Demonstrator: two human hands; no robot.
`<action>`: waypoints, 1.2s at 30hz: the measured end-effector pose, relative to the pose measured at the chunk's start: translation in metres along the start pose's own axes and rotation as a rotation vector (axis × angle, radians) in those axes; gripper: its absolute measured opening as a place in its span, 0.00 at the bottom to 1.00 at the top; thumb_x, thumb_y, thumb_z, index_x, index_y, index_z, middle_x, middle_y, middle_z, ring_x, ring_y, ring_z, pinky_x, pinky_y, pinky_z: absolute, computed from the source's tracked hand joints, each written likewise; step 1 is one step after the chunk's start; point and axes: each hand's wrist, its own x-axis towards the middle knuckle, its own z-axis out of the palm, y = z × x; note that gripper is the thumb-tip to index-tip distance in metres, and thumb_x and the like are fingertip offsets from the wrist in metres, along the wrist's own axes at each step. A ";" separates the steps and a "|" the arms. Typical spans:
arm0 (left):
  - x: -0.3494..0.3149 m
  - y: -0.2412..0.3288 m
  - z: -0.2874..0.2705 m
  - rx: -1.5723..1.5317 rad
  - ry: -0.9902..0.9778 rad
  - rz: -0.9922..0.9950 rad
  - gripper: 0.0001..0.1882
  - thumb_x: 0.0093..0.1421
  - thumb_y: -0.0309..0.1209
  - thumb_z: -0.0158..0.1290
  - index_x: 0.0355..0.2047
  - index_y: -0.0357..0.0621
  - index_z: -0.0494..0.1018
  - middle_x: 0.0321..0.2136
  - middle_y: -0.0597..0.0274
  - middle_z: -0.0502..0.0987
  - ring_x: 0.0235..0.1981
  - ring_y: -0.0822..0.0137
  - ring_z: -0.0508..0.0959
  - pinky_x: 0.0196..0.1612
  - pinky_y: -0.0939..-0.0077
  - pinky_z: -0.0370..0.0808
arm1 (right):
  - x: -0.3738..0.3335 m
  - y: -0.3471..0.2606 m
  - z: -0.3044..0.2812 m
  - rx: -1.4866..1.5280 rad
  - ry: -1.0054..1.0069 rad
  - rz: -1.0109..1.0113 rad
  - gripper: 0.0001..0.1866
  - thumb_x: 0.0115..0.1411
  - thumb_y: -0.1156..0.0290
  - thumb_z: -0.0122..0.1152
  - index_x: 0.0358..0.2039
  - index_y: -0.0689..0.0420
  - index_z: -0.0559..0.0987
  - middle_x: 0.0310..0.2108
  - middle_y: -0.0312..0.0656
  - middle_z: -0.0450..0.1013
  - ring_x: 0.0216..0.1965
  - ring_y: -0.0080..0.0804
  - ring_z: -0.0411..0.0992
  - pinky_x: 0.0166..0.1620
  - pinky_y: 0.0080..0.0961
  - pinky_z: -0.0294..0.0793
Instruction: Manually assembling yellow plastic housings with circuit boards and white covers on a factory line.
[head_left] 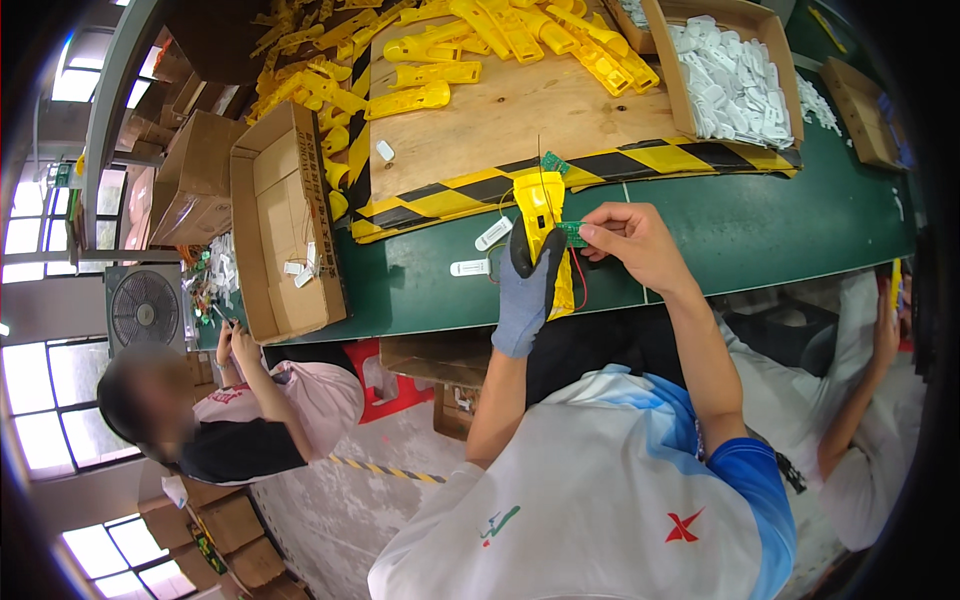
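My left hand (527, 290), in a grey-blue and black glove, is wrapped round a yellow plastic housing (538, 192) held upright over the green table's near edge. Between the thumb and fingers of my bare right hand (640, 243) is a small green circuit board (571, 235), close against the housing's right side. A red wire (583, 285) loops down below the board. Another green circuit board (553, 162) shows at the housing's top end, beside a thin dark wire. Left of the glove are two white oblong plastic pieces, an upper one (493, 233) and a lower one (469, 268), with thin wires near them.
Many yellow housings (425, 75) lie on a wooden board (500, 115) edged with black-yellow tape. A carton of white plastic parts (725, 80) sits at far right. An open cardboard box (285, 220) stands left. Co-workers sit on the left (270, 410) and right (850, 390).
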 end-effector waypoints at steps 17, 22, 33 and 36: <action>-0.012 -0.004 0.003 -0.312 -0.083 -0.185 0.28 0.69 0.57 0.31 0.48 0.44 0.66 0.27 0.61 0.73 0.22 0.70 0.76 0.24 0.77 0.74 | -0.002 -0.004 0.013 -0.230 0.101 -0.270 0.08 0.56 0.73 0.68 0.34 0.65 0.83 0.27 0.37 0.78 0.26 0.15 0.69 0.30 0.14 0.67; -0.008 -0.014 0.004 -0.315 -0.060 -0.200 0.27 0.70 0.56 0.32 0.46 0.44 0.66 0.27 0.61 0.73 0.20 0.70 0.77 0.23 0.76 0.75 | 0.000 0.003 0.012 -0.169 0.137 -0.262 0.06 0.56 0.78 0.66 0.34 0.66 0.83 0.23 0.34 0.73 0.25 0.15 0.64 0.28 0.14 0.61; -0.014 -0.033 -0.003 -0.022 0.107 -0.154 0.23 0.68 0.27 0.42 0.62 0.33 0.57 0.52 0.49 0.70 0.48 0.64 0.74 0.49 0.73 0.74 | -0.003 0.017 0.015 -0.017 0.272 -0.180 0.07 0.52 0.75 0.71 0.30 0.64 0.83 0.27 0.37 0.79 0.29 0.16 0.74 0.35 0.15 0.74; -0.017 -0.012 0.008 -0.211 0.022 -0.142 0.17 0.69 0.40 0.43 0.49 0.40 0.66 0.31 0.55 0.77 0.23 0.65 0.79 0.23 0.73 0.77 | 0.001 0.018 0.009 0.043 0.190 -0.206 0.05 0.54 0.77 0.68 0.31 0.63 0.82 0.27 0.35 0.78 0.30 0.17 0.74 0.36 0.16 0.74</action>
